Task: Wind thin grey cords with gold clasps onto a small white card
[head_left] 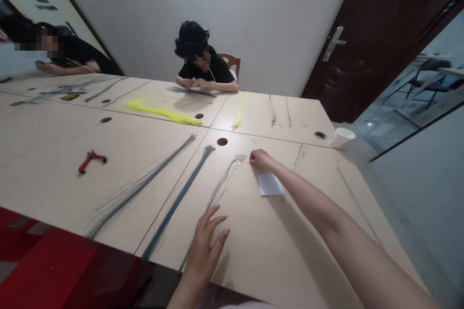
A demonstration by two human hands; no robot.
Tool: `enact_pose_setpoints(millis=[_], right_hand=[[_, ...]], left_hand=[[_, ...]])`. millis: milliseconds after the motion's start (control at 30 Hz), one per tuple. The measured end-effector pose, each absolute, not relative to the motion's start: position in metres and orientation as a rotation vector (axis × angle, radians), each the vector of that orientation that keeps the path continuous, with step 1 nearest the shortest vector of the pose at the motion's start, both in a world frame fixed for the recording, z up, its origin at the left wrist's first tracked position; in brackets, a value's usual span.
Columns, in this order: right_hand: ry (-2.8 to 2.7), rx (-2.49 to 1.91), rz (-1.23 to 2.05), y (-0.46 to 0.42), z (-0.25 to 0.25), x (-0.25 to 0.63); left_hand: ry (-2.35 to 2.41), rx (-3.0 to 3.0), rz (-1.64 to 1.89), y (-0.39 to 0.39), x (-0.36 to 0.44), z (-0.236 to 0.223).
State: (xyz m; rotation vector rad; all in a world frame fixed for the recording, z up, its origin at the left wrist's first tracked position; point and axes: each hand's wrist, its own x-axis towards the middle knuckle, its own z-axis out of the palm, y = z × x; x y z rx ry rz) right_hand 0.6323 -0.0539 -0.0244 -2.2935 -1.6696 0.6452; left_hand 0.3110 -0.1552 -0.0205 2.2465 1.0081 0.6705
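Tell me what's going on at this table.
Someone is working with thin threads. Their right hand is bunched beside the gold-tipped ends; whether it pinches anything is too small to tell. Their left hand is open, fingers spread, near the lower part of those threads. A folded-looking white paper lies by the right forearm. To the left lie two blue-grey bundles and red pliers. Across the table, a co-worker has both hands close together.

Right hand [260, 159] stretched forward, fingers curled; left hand [207, 241] nearer, splayed.
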Motion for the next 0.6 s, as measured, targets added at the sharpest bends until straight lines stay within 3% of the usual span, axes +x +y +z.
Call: enact_pose_setpoints(millis=[300, 600], right_hand=[[-1.713, -2.212, 0.655, -0.057, -0.021, 0.632], [-1.906, -2.224, 0.487, -0.056, -0.011, 0.603]], left_hand=[[1.07, 2.175, 0.616, -0.156, 0.308, -0.02], [1.085, 2.24, 0.64, -0.137, 0.299, -0.049]])
